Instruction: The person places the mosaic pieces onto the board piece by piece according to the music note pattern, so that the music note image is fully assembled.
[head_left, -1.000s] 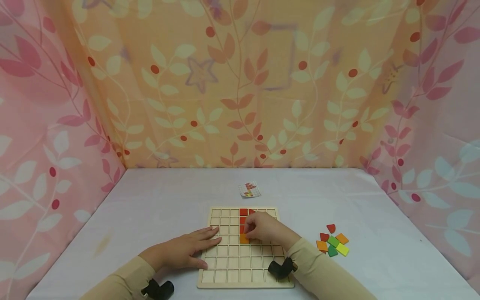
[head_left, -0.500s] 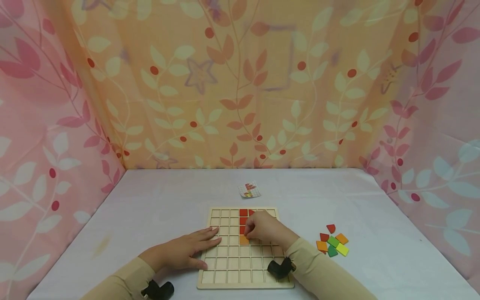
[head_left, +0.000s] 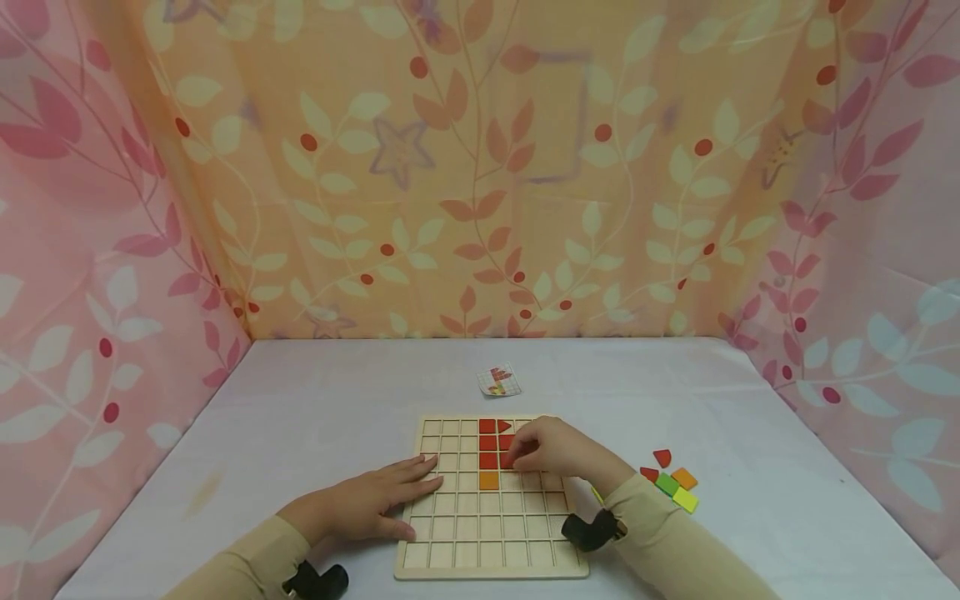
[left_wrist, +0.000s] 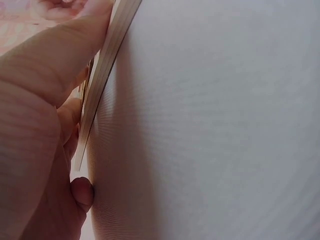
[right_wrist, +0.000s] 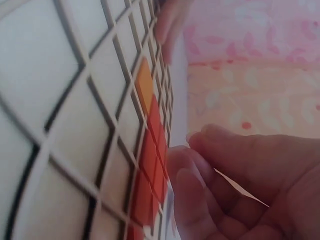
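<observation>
The right hand (head_left: 551, 448) rests over the upper middle of the wooden grid board (head_left: 491, 558), fingers curled at a red tile (head_left: 507, 459) just right of the red column; whether it pinches the tile or only presses it, I cannot tell. The column runs away from the person, with an orange tile (head_left: 488, 480) at its near end. The left hand (head_left: 367, 500) lies flat, fingers straight, on the board's left edge. Loose glossy tiles (head_left: 671, 485) lie to the right, nearer the right hand.

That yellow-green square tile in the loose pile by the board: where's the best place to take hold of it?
Probably pinch the yellow-green tile by its two free edges, from above on the right. It lies flat at the pile's outer corner; the green tile crowds its left.
</observation>
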